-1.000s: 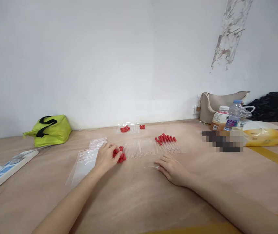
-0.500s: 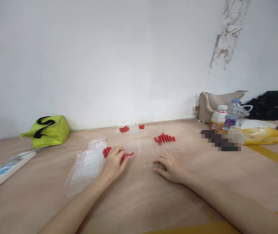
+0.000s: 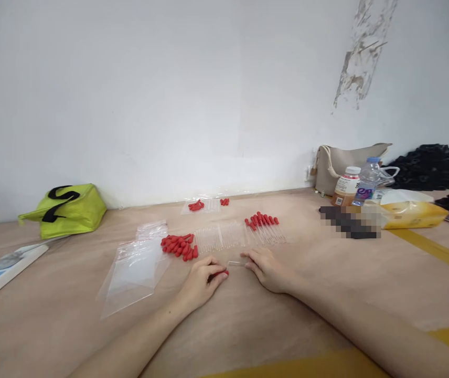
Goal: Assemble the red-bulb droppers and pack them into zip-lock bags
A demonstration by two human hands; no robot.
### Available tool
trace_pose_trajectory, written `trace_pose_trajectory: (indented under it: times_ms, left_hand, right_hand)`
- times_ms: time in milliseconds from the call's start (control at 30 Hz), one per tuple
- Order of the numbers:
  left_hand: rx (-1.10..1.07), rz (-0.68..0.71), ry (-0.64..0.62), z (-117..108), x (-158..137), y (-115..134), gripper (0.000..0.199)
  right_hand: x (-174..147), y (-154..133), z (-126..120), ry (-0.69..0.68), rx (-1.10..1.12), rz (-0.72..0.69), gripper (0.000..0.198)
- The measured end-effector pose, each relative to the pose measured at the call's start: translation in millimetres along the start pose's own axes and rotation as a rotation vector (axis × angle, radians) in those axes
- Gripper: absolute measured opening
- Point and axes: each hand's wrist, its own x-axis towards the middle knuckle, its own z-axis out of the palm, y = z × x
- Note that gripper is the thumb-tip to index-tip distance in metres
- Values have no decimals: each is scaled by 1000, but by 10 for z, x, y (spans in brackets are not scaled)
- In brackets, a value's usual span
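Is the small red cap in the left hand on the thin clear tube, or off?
Off: the small red cap in the left hand sits apart from the thin clear tube in the right hand.

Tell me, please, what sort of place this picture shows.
Probably an informal indoor workspace: a brown table against a white wall, with a row of clear tubes and a pile of red caps laid out, and drink bottles at the right.
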Motion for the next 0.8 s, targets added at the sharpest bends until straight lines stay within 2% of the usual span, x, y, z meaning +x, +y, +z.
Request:
trace_pose_trajectory:
  times_ms: [133, 267, 500, 800]
  left_hand:
    - [-52, -39, 58, 24, 1, -2, 16]
    - [-62, -64, 102, 26, -19, -37, 15]
    - [-30, -48, 86, 28, -32, -49, 14]
    - [-38, 18, 40, -20, -41, 1, 16]
  right_hand:
    - [8, -48, -48, 69, 75, 11, 22]
    - [12, -173, -131, 105, 112, -52, 17]
    - [10, -278, -128, 5, 28, -76, 16]
    - [24, -216, -111, -16, -2, -103, 20]
